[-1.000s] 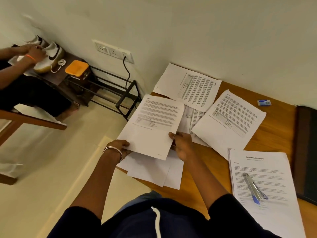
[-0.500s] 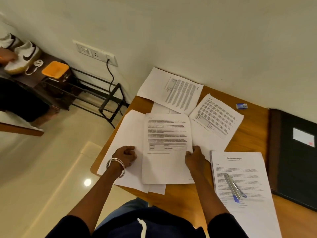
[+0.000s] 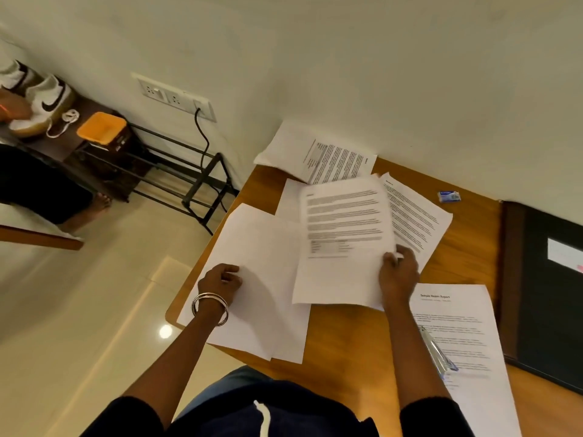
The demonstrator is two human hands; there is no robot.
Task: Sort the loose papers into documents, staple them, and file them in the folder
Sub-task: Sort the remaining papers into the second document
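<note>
folder [image 3: 549, 288]: dark, closed, flat on desk [image 3: 353, 351] at right edge | right hand [image 3: 398, 272]: grip pinching printed sheet [image 3: 344, 241] by its right edge, over other loose pages | left hand [image 3: 220, 280]: fingers curled, knuckles resting on blank sheets [image 3: 262, 279] at desk's left | stapler [image 3: 437, 353]: on report stack [image 3: 463, 342], near right
</note>
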